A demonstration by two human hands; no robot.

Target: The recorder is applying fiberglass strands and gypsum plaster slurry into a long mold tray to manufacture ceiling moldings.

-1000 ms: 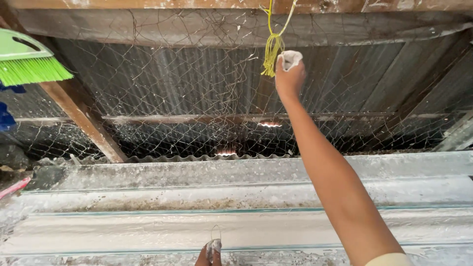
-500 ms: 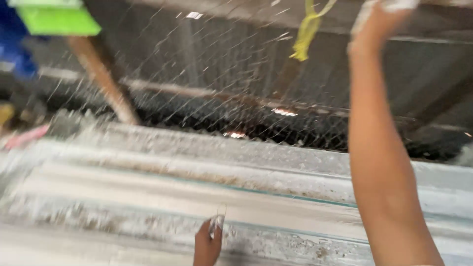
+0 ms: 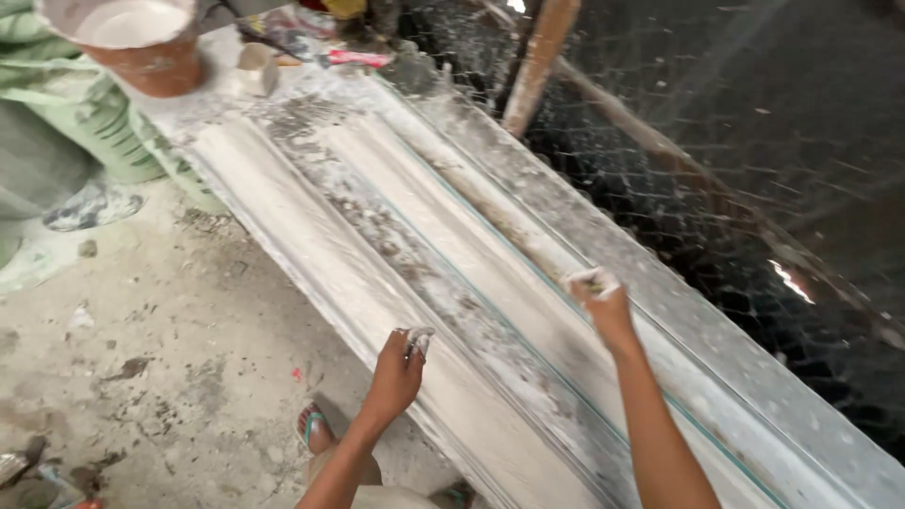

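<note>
Both hands work on the long white plaster moulding (image 3: pixel 490 311): right hand (image 3: pixel 603 306) clenched on a small wad, left hand (image 3: pixel 396 372) pinching a small white piece, surface looks part-smoothed, rough patches left.

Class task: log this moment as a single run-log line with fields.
left hand: on long white ribbed plaster moulding, white lump in grip | right hand: white wad in grip, over moulding | far end: brown bucket
</note>
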